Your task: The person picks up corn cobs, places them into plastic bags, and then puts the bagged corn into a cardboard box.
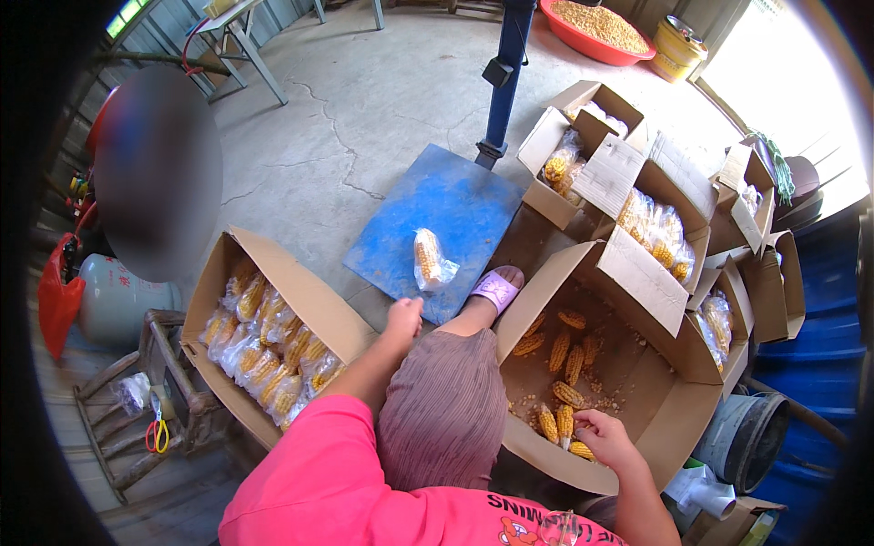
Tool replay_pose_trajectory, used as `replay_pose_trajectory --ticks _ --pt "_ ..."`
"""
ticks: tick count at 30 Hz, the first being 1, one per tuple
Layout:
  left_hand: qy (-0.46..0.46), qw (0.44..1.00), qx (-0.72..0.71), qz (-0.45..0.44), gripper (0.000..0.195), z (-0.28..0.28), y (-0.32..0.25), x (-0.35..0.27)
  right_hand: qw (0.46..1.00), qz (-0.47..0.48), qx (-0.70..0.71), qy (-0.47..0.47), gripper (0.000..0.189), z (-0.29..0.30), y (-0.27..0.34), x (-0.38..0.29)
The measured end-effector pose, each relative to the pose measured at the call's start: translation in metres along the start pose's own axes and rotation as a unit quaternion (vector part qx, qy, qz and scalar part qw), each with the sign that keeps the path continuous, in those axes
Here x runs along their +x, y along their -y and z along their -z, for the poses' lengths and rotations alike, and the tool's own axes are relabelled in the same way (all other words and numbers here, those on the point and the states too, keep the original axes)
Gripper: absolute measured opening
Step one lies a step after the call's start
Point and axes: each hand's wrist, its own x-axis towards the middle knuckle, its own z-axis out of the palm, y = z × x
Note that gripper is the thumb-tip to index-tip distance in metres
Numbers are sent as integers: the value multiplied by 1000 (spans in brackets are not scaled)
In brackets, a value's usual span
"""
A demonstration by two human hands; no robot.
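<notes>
My left hand [405, 318] is curled over the near edge of a blue platform scale [382, 239], with nothing visible in it. Just beyond it, a corn cob in a clear plastic bag [428, 259] lies on the scale plate. My right hand [604, 438] reaches into an open cardboard box [655, 437], fingers a little apart beside a yellow corn cob [565, 424]. Several bare cobs and loose kernels lie on that box's floor. To my left, another cardboard box [293, 283] holds many bagged corn cobs [263, 365].
Several cardboard boxes of bagged corn [659, 232] crowd the right side. The scale's blue post [509, 82] rises behind the plate. A red basin of kernels [594, 31] and a yellow bucket [677, 51] stand far back. Scissors [157, 435] hang at a wooden stool [191, 403] on the left.
</notes>
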Motion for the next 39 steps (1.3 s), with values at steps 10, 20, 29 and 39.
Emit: replay_pose_trajectory --ticks 10,20,29,39 --pt "-88 993 72 2 61 -6 -95 37 1000 1 -25 -2 30 2 -1 0" --pt "-179 944 272 -53 65 -49 -82 64 1000 9 -17 0 30 2 -2 0" --pt "60 990 -113 -62 47 -9 -71 21 999 -27 -20 -39 24 -1 -54 16" --pt "236 955 -136 -115 57 173 -81 -125 987 -60 -141 -49 23 -14 -146 12"
